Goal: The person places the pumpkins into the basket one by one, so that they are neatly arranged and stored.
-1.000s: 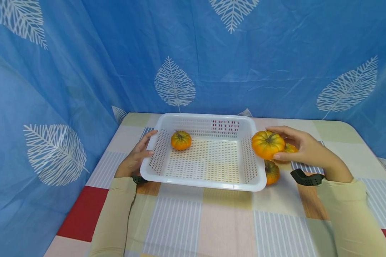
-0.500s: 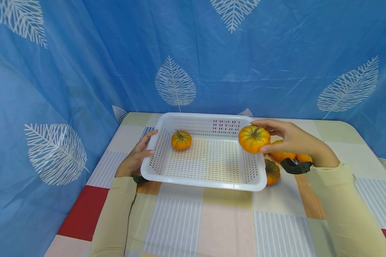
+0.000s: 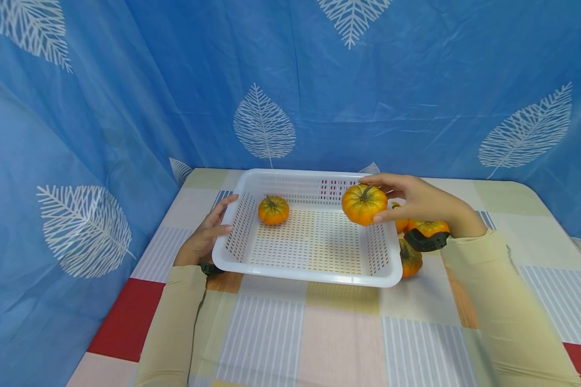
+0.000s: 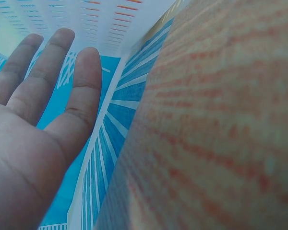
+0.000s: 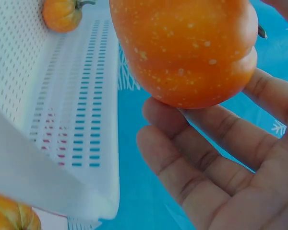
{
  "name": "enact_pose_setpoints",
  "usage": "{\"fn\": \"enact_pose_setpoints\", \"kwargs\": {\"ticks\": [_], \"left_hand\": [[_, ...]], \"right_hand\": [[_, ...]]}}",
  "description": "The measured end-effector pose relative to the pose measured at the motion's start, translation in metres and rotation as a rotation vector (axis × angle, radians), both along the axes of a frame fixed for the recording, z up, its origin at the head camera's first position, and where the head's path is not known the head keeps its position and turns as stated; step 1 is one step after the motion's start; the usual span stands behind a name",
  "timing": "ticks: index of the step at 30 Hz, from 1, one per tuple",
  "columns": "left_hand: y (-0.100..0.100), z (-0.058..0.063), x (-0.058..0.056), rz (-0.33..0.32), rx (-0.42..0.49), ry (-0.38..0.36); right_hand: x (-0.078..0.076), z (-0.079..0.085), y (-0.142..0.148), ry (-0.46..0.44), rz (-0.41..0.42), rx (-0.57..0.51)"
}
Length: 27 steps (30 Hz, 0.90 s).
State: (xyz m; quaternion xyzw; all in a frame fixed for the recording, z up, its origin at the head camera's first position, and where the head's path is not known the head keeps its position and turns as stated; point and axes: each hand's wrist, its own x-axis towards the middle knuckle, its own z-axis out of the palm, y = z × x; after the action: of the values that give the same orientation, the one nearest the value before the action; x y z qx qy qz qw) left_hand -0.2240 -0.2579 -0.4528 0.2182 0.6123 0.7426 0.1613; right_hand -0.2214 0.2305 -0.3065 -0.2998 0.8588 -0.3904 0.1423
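A white plastic basket (image 3: pixel 295 275) with slotted walls stands on the table. One small orange pumpkin (image 3: pixel 273 210) sits inside it near the left end. My right hand (image 3: pixel 411 199) holds a second pumpkin (image 3: pixel 365 204), stem up, between thumb and fingers, over the basket's right end. The right wrist view shows the fingers against its orange side. At the basket's left end my left hand (image 3: pixel 205 236) rests with its fingers at the outer side of the rim; in the left wrist view those fingers (image 4: pixel 89 72) are straight against the wall.
To the right of the basket lie several more pumpkins, one close to its front right corner (image 3: pixel 410 259) and others partly hidden behind my right wrist. A checked cloth (image 3: pixel 339 333) covers the table. Blue curtains (image 3: pixel 416 107) with white leaves hang behind and at the left.
My right hand has carried the pumpkin leftward, from beside the basket's right rim to over its inside. The left hand and the basket have stayed put.
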Motion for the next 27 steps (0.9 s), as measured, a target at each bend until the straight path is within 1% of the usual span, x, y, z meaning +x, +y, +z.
{"fn": "enact_pose_setpoints", "kwargs": {"ticks": [7,14,27], "left_hand": [[-0.001,0.000,0.000,-0.010,0.006,-0.002],[-0.001,-0.001,0.000,-0.024,0.013,0.003],[0.000,-0.001,0.000,-0.003,0.013,-0.024]], "right_hand": [[-0.011,-0.004,-0.013,-0.012,0.033,-0.016],[-0.019,-0.008,-0.025,-0.044,0.030,-0.023],[-0.033,-0.019,-0.045,-0.113,0.024,-0.054]]}}
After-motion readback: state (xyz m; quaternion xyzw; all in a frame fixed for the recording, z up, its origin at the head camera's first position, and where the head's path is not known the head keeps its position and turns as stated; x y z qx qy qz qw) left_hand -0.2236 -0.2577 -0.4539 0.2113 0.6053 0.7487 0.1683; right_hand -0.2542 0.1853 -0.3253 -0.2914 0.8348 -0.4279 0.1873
